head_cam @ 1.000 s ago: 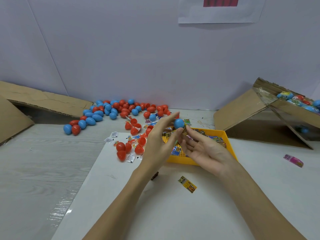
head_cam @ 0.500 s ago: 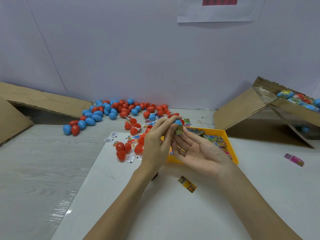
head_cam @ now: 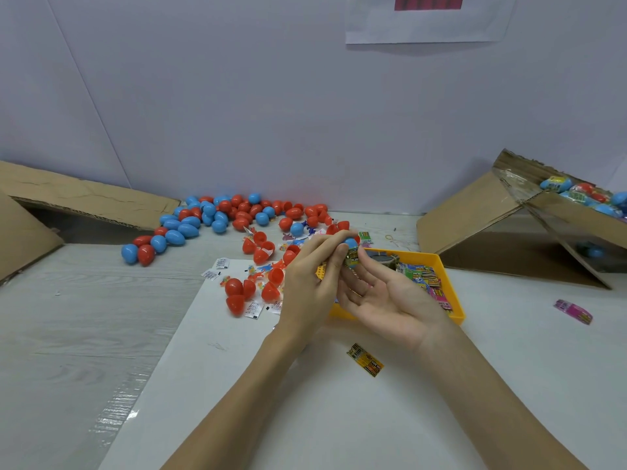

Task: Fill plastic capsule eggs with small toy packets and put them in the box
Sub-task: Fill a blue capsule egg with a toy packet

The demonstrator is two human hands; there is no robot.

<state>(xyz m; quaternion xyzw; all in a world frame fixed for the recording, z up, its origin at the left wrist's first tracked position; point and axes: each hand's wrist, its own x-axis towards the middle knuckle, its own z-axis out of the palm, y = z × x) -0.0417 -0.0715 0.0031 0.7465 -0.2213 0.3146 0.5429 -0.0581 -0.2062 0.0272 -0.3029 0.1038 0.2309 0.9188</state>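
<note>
Both hands meet just above the near-left corner of the yellow tray (head_cam: 453, 293). The left hand (head_cam: 310, 283) pinches a blue egg half (head_cam: 351, 243) at its fingertips, fingers curled round it. A small toy packet (head_cam: 352, 259) sits right under that half, touching it, and the thumb of the right hand (head_cam: 383, 300) presses against it (palm turned up, the other fingers loosely spread). Whether the packet is partly inside the half cannot be told. The tray holds more bright packets. One packet (head_cam: 365, 359) lies alone on the white sheet (head_cam: 305, 401) near the forearms, and a pink one (head_cam: 573, 311) lies well off to the right. Red and blue egg halves (head_cam: 217, 218) are strewn behind the hands toward the wall. The box (head_cam: 556, 215) at far right, tilted, already holds filled eggs
</note>
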